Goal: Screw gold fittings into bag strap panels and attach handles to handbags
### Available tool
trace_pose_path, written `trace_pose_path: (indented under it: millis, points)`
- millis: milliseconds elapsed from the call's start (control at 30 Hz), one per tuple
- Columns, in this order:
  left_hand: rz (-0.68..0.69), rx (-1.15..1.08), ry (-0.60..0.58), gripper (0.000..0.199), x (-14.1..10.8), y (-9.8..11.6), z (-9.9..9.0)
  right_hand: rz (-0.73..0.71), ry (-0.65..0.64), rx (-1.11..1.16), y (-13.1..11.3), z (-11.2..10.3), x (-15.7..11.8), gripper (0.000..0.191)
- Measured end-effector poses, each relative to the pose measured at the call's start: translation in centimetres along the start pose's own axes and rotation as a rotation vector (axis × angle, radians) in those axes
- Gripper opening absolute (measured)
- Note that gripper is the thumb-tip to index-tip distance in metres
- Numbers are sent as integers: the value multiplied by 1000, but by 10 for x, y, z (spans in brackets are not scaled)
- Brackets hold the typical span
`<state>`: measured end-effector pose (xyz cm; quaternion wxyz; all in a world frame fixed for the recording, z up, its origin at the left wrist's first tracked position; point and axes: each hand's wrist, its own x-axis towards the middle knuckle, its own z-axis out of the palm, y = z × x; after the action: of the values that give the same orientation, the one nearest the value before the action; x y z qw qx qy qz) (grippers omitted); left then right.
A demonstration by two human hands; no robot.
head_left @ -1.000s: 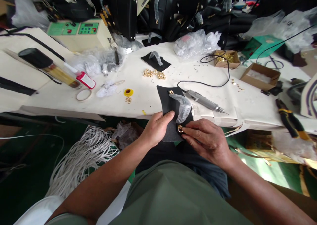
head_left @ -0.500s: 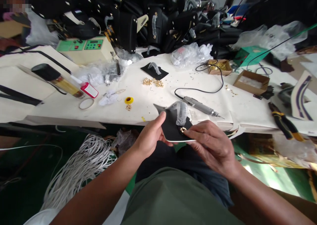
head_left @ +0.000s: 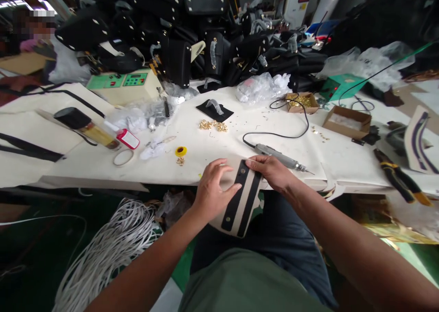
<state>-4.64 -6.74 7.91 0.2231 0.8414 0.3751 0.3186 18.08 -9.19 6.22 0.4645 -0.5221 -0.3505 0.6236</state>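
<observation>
My right hand (head_left: 269,169) pinches the striped beige panel (head_left: 238,211) by its upper edge; my left hand (head_left: 214,188) is open over it, fingers spread. Panel located at the front of the white worktable (head_left: 157,171). Electric screwdriver (head_left: 279,158) lies on top. Black bags (head_left: 178,62) heaped behind; white cords (head_left: 109,248) bundled below

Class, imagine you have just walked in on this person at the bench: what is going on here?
The person's right hand grips the top edge of a panel, its pale side with two black strips facing up. The left hand is spread over the panel's side; whether it bears on it is hard to tell. On the bench lie a corded tool and gold fittings.
</observation>
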Motion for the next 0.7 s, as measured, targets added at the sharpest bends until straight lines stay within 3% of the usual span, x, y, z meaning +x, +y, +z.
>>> trace_pose_path:
  millis: [133, 267, 367, 533, 700]
  points:
    - [-45, -6, -14, 37, 9, -28, 25, -18, 64, -244, 7, -9, 25, 44]
    - [-26, 29, -6, 43, 18, -40, 37, -53, 127, -563, 9, -14, 40, 37]
    - [10, 90, -72, 43, 23, -45, 49, -192, 210, -827, 13, -16, 45, 28]
    - [14, 126, -182, 38, 18, -51, 67, -399, 295, -967, 21, -27, 35, 21]
    - [36, 108, -152, 37, 11, -53, 70, -460, 317, -976, 30, -33, 10, 23]
